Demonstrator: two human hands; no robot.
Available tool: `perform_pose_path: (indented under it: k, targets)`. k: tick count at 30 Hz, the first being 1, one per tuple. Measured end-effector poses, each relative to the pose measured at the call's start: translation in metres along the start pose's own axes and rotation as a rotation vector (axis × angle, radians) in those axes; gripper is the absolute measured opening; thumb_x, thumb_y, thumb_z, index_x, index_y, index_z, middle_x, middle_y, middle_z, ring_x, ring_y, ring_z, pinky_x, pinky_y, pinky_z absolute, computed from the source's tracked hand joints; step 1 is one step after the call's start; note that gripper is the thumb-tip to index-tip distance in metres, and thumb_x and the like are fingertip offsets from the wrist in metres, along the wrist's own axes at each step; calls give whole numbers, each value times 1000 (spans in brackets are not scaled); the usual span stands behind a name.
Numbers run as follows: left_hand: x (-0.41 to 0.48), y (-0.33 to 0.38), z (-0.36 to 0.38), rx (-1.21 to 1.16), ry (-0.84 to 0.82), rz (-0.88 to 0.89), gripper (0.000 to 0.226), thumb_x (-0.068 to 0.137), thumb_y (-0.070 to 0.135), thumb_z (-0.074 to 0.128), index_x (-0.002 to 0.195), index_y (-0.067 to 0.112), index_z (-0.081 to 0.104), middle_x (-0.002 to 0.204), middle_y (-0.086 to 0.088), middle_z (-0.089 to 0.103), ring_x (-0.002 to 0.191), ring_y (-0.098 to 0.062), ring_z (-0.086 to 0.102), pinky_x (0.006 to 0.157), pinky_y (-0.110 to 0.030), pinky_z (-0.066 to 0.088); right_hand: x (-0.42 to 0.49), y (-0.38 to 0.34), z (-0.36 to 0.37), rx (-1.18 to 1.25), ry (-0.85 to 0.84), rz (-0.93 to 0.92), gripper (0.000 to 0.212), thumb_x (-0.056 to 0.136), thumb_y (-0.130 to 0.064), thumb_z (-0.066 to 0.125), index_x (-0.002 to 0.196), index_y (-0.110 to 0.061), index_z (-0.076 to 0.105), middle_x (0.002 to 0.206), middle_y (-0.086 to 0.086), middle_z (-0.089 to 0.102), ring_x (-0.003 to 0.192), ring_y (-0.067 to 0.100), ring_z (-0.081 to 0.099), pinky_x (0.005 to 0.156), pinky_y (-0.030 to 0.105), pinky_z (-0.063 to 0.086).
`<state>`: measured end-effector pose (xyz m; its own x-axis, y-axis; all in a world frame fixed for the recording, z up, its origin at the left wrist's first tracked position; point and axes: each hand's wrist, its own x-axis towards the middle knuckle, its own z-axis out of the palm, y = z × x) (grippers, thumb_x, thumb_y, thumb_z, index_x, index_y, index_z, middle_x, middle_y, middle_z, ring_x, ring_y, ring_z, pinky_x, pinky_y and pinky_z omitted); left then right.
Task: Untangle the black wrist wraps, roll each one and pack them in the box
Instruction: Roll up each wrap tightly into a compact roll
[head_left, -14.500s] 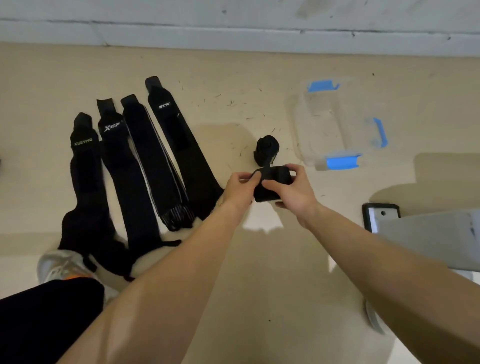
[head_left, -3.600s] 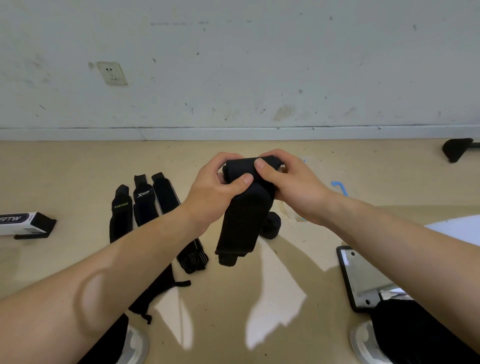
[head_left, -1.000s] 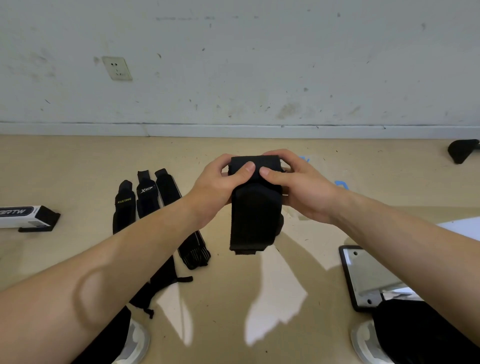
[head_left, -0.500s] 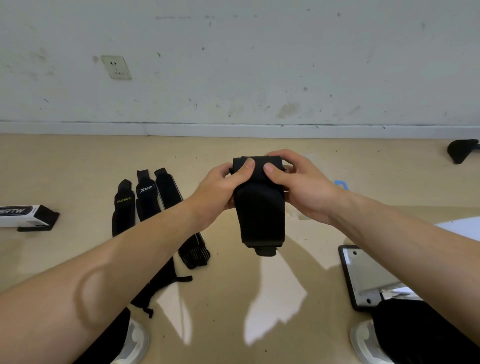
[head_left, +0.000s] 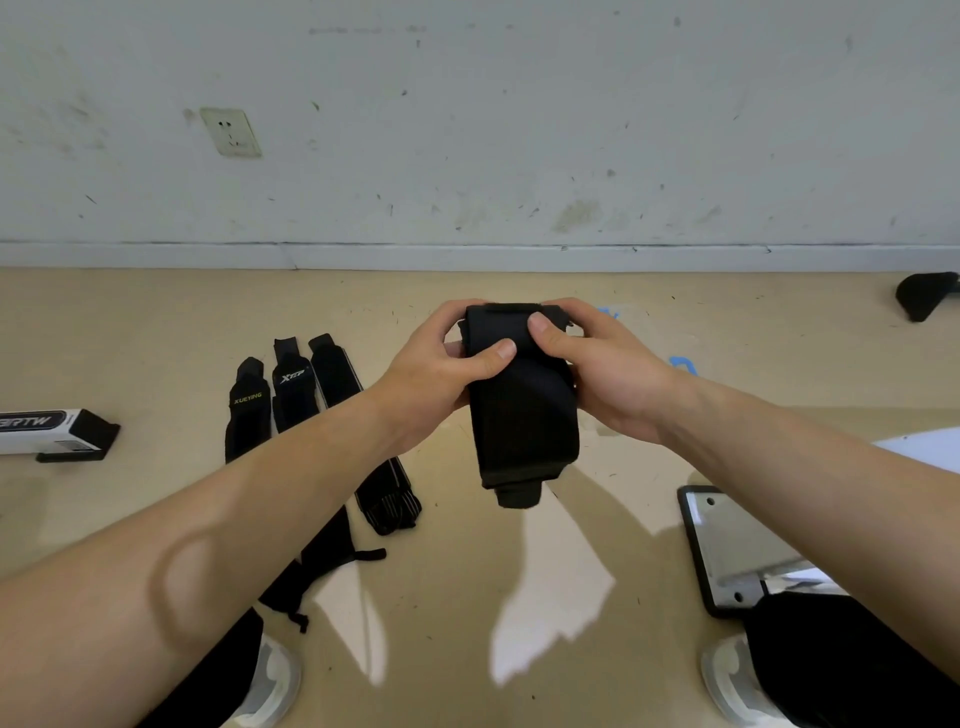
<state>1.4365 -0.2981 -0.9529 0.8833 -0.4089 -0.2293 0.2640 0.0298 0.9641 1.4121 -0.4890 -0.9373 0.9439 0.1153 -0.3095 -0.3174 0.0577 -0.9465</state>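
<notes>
Hands raised over the tan floor (head_left: 467, 597), centre of view. Our left hand (head_left: 441, 374) and our right hand (head_left: 608, 374) grip one black wrist wrap (head_left: 524, 415) between them at its thick upper end. Both thumbs press on the near face, almost touching, while the other fingers curl round behind and are mostly hidden by the fabric. The loose length of this wrap hangs straight down from the hands, clear of the floor, and ends in a narrower tab (head_left: 519, 496).

Left of centre, three more wraps lie flat on the floor, side by side, running near to far. They are the lettered wrap (head_left: 248, 410) with yellow print, the logo wrap (head_left: 293, 384) with a white mark, and the plain wrap (head_left: 332, 369) on the right. Our left forearm crosses above them and hides their middle parts; a striped end (head_left: 389, 509) and some thin loops show nearer to us.

Of the box (head_left: 683, 364) we see only a blue clip on the floor just beyond our right wrist — the rest we cannot make out.

Surroundings: a white and black carton (head_left: 52, 431) at the left edge; a socket (head_left: 231, 132) on the scuffed wall; a black object (head_left: 927, 301) far right by the skirting; a grey plate in a black frame (head_left: 722, 545) near right. Two pale shoes (head_left: 270, 680) (head_left: 727, 680) sit at the near edge.
</notes>
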Motion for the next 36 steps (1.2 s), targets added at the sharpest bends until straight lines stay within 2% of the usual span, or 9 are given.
perform_pose_path:
  k: [4,10,13,16,21,24,28,32,36]
  targets:
    - [-2,5,3,-26,-4,-33,56,95,39,71,137,4,58,130,-19,67,111,-28,72,83,-29,59,-1,0,1,-6,-13,-15,29,101,-22,61,130,-20,57,113,22,68,97,31,71,96,54,54]
    - [-1,2,3,25,84,17,58,84,34,74,133,8,59,120,-22,72,108,-35,74,91,-42,61,-2,-3,2,-23,-26,62,32,100,-31,63,130,-22,57,114,8,70,95,25,71,93,47,57]
    - [-3,2,4,42,124,40,49,91,29,76,132,10,56,121,-22,69,108,-34,73,90,-43,62,-4,-5,4,-14,-40,138,35,100,-39,59,127,-16,62,118,13,72,99,25,72,89,40,60]
    - [-4,1,9,-33,193,34,36,102,19,64,135,11,51,128,-19,65,112,-34,70,90,-42,62,-8,-4,11,102,-76,213,39,103,-46,51,123,-16,66,126,24,68,100,33,68,103,45,52]
    - [-5,-2,20,-155,324,-20,41,106,25,57,142,11,45,134,-15,64,117,-30,69,100,-50,58,-14,8,29,44,-151,158,47,105,-57,35,129,-30,65,123,1,74,118,21,68,111,43,45]
    - [-6,-5,23,-110,392,-21,40,106,29,57,142,14,45,130,-9,66,114,-26,69,101,-50,56,-14,17,35,-36,-151,150,58,95,-70,43,141,-37,52,125,-7,71,117,16,68,108,42,48]
    - [-8,-5,25,-51,403,-3,40,106,28,57,142,16,43,129,-7,65,116,-23,67,102,-47,55,-11,25,36,-167,-142,188,105,66,-88,49,157,-46,16,139,-10,61,131,17,57,115,44,40]
    - [-6,5,20,-30,416,25,39,106,24,58,141,14,44,131,-11,64,116,-28,68,100,-50,57,-16,14,30,-77,-138,63,37,105,-42,49,142,-35,51,120,-8,73,107,9,70,93,30,52]
    - [-3,11,18,-79,478,44,41,107,25,57,143,14,43,132,-11,64,116,-30,68,98,-52,58,-16,12,32,-272,-98,-53,34,105,-24,50,139,-29,52,117,0,73,103,20,72,93,44,59]
